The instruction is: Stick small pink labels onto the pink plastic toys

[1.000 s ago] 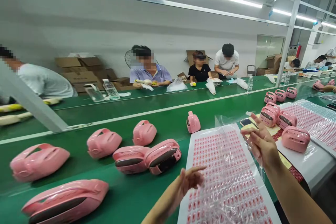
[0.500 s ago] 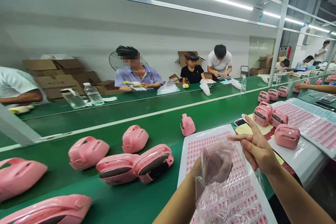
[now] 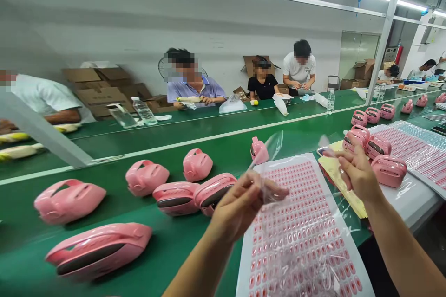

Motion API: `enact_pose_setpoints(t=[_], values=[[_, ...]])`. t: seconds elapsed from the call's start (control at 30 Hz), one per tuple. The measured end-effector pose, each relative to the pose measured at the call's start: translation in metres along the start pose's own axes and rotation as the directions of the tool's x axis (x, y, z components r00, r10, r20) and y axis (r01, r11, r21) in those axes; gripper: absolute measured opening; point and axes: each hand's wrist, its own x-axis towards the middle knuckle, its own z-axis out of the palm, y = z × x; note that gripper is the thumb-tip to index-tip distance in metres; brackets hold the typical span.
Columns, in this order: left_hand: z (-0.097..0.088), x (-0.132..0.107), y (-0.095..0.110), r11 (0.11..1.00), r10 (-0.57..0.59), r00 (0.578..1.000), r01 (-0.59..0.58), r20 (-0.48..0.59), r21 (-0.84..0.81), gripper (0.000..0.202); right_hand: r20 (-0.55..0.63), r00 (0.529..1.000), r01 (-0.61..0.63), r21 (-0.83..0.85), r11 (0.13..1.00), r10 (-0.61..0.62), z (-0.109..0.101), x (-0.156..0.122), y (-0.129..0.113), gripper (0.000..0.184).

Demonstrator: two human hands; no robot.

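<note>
My left hand (image 3: pixel 240 199) is closed on a clear plastic bag (image 3: pixel 276 146), pinching it with one corner standing up above the fingers. The rest of the thin plastic hangs over a white sheet (image 3: pixel 291 204) with rows of small pink-and-red oval stickers. My right hand (image 3: pixel 360 171) is raised to the right of the sheet, its index finger pointing left with a whitish, translucent tip. Its fingers are smeared by motion, and I cannot tell whether they grip the plastic. Close by on the left lie two pink handled plastic housings (image 3: pixel 215 190) with dark front panels.
More pink housings (image 3: pixel 69 199) lie along the green bench (image 3: pixel 121 218), and others (image 3: pixel 388 170) cluster at right. Yellow paper (image 3: pixel 343 181) and further sticker sheets (image 3: pixel 414 153) lie beyond my right hand. Co-workers sit across the bench; a metal post (image 3: pixel 388 32) rises at right.
The view has shifted left. My left hand has come out from behind the bag and now pinches its upper part. My right hand has moved away from the left one, its index finger lowered.
</note>
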Motion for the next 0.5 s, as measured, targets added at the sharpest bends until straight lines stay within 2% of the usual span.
enact_pose_setpoints(t=[0.03, 0.07, 0.13, 0.17, 0.23, 0.33, 0.43, 0.5], values=[[-0.005, -0.001, 0.005, 0.993, 0.093, 0.991, -0.085, -0.096, 0.083, 0.019, -0.039, 0.999, 0.021, -0.007, 1.000, -0.022, -0.006, 0.004, -0.002, 0.084], [-0.010, -0.001, 0.008, 0.967, 0.204, 0.963, -0.170, -0.178, 0.189, 0.019, -0.072, 0.997, 0.036, -0.012, 0.999, -0.036, -0.012, 0.009, -0.003, 0.083], [-0.016, -0.004, 0.012, 0.875, 0.396, 0.882, -0.277, -0.257, 0.397, 0.019, -0.130, 0.991, 0.026, 0.004, 1.000, -0.026, -0.020, 0.018, -0.003, 0.083], [-0.017, -0.005, 0.012, 0.835, 0.443, 0.855, -0.284, -0.269, 0.471, 0.019, -0.152, 0.988, -0.006, 0.029, 1.000, 0.010, -0.023, 0.022, -0.002, 0.084], [-0.015, -0.007, 0.011, 0.806, 0.448, 0.848, -0.247, -0.282, 0.537, 0.019, -0.156, 0.979, -0.112, 0.106, 0.988, 0.128, -0.027, 0.025, 0.004, 0.084], [-0.009, -0.010, 0.009, 0.836, 0.348, 0.872, -0.123, -0.344, 0.534, 0.019, -0.044, 0.949, -0.298, 0.207, 0.932, 0.313, -0.034, 0.011, 0.014, 0.086], [-0.004, -0.011, 0.008, 0.832, 0.267, 0.864, 0.017, -0.428, 0.554, 0.016, 0.114, 0.926, -0.378, 0.239, 0.894, 0.360, -0.044, -0.034, 0.019, 0.101], [-0.003, -0.009, 0.007, 0.787, 0.291, 0.837, 0.066, -0.463, 0.614, 0.016, 0.272, 0.898, -0.402, 0.189, 0.896, 0.346, -0.046, -0.077, 0.020, 0.119]])
